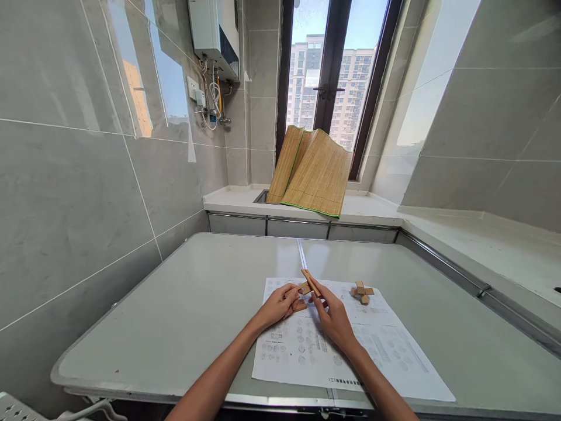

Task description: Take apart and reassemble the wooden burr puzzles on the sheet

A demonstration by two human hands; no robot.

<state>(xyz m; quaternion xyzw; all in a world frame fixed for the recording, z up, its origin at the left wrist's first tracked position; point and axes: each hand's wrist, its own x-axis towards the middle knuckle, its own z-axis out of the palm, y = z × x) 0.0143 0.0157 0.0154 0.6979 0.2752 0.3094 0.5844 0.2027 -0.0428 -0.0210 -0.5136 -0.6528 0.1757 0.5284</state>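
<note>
My left hand is closed around small flat wooden pieces, its fingers wrapped over their left ends. One wooden end also shows below those fingers. My right hand pinches a longer wooden strip, which tilts up and to the left and crosses the pieces in my left hand. Whether the strip and those pieces are joined I cannot tell. Both hands are above a large printed sheet with small diagrams. To the right of my right hand, an interlocked cross-shaped wooden block puzzle sits on the sheet.
The sheet lies on a grey-white folding table with a metal seam down its middle. Behind the table, a bamboo mat leans on a white counter by the window. A water heater hangs on the wall. A power strip is at lower left.
</note>
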